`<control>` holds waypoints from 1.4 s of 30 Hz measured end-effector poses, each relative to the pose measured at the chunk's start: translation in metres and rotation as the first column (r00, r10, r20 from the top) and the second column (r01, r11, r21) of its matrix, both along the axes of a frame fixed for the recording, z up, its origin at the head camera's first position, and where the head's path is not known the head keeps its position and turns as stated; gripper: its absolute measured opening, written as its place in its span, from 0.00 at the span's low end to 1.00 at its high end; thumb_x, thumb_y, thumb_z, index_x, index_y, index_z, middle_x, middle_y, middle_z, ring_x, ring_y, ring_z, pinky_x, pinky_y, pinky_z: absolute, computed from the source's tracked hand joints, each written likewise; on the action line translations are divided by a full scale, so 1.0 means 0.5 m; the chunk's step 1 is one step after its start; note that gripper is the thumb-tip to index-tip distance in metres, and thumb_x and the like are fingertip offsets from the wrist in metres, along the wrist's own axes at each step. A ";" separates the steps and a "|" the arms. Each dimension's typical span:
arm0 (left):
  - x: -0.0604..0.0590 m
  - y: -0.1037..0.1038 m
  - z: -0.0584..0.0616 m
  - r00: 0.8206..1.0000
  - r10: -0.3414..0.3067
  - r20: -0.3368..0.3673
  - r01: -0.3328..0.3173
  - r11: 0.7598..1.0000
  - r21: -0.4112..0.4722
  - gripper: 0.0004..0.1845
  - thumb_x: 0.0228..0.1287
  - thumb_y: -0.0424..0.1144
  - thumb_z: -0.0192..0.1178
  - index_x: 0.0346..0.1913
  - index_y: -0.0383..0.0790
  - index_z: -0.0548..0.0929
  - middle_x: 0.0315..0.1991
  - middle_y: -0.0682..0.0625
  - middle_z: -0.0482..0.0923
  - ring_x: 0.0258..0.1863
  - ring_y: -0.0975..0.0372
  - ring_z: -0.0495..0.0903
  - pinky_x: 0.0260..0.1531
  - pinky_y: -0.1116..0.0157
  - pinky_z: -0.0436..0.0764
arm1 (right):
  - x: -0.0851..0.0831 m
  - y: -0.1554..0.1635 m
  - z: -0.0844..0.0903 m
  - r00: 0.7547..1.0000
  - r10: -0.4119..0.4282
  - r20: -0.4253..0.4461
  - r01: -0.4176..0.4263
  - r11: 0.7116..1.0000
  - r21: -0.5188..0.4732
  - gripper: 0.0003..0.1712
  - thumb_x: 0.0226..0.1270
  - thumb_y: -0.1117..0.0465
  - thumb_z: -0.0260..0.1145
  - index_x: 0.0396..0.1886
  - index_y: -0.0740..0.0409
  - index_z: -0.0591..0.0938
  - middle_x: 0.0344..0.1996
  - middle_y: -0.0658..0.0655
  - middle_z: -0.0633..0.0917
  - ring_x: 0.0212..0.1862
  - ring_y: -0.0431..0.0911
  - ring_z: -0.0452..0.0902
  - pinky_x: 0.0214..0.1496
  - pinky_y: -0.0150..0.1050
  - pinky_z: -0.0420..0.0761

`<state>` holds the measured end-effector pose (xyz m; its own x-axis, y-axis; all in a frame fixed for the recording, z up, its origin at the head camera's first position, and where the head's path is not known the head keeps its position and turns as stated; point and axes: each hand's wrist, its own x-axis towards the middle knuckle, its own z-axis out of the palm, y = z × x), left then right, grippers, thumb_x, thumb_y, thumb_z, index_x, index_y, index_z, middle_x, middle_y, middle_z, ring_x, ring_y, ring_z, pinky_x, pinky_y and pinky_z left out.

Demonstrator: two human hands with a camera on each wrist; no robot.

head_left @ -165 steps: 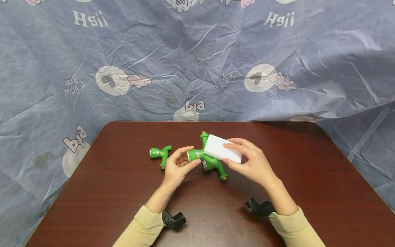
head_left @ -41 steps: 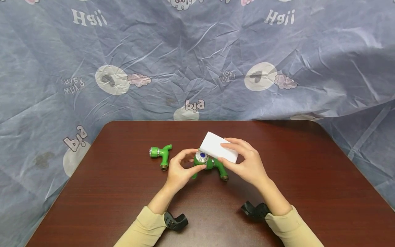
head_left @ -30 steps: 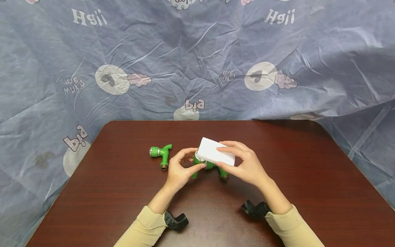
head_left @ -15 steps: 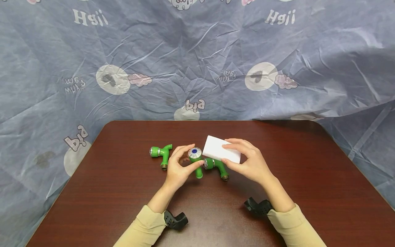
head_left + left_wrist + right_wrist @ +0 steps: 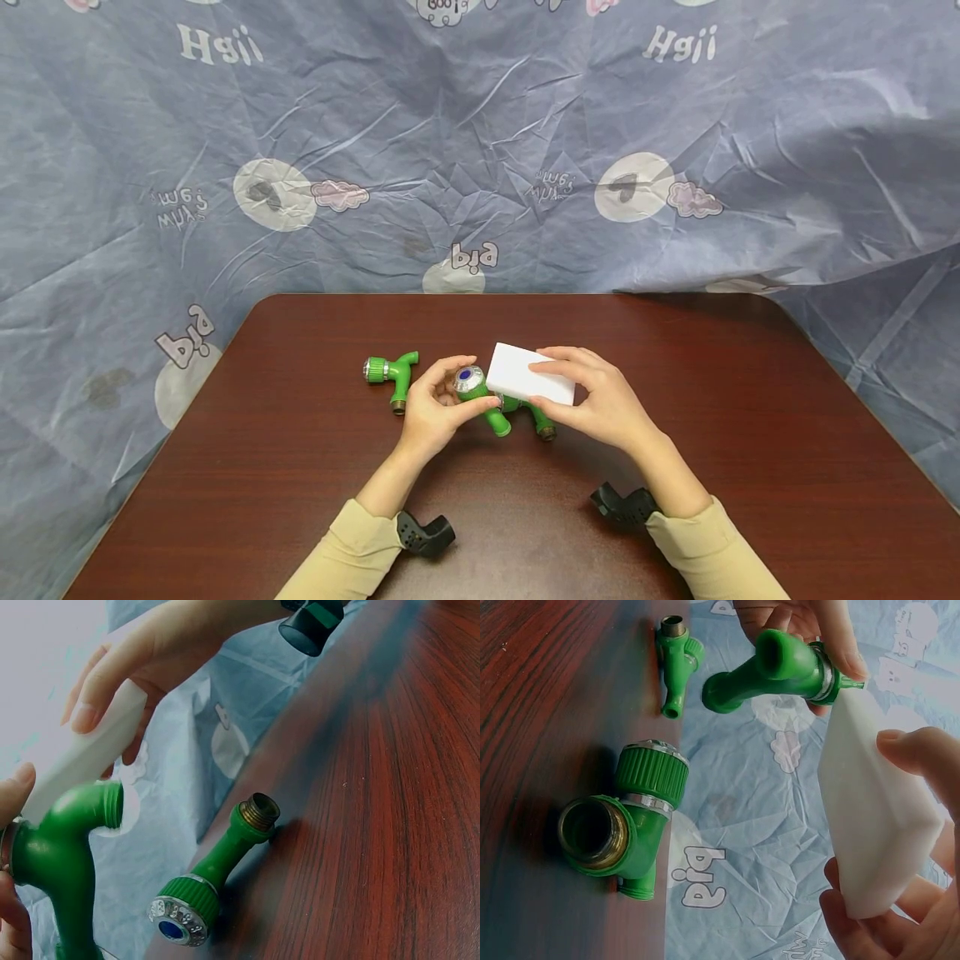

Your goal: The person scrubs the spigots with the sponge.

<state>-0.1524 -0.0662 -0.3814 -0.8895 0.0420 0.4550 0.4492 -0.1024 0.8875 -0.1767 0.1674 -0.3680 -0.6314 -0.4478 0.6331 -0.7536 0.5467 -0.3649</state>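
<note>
- Above the middle of the table [image 5: 300, 467], the left hand [image 5: 433, 414] pinches a green tap [image 5: 480, 393] by its knob end, thumb and fingers curled round the silver collar, so the tap is lifted off the wood.
- The tap's blue-capped knob faces up toward the head camera; its spout angles down and toward the person.
- The right hand [image 5: 600, 402] grips a white sponge block [image 5: 529, 385] between thumb and fingers, and the block's near edge lies against the tap body just beside the knob.
- For a clean wipe, the judgement is that the left hand should hold the tap firm at the collar and turn it a little at a time, so each face meets the sponge.
- The sponge is best drawn along the body with light, even pressure; a hard push could twist the tap out of the pinch.
- A second green tap [image 5: 534, 412] lies on the table directly under the sponge, close enough to be knocked by a low stroke.
- A third green tap [image 5: 392, 377] lies on the wood to the left, apart from both hands.
- A patterned blue cloth [image 5: 480, 150] hangs behind the table.
</note>
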 end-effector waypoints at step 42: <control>0.003 -0.004 0.009 0.993 0.103 0.065 -0.105 0.994 0.034 0.21 0.43 0.19 0.70 0.43 0.20 0.74 0.32 0.44 0.77 0.23 0.65 0.79 0.21 0.75 0.75 | 0.003 0.000 0.008 0.991 -0.085 -0.102 0.080 0.995 -0.052 0.21 0.46 0.57 0.75 0.44 0.52 0.86 0.49 0.54 0.81 0.49 0.50 0.76 0.44 0.44 0.75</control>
<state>-0.1508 -0.0682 -0.3772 -0.9152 -0.0683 0.3973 0.4023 -0.0918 0.9109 -0.1754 0.1675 -0.3641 -0.5947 -0.3651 0.7163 -0.7420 0.5922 -0.3142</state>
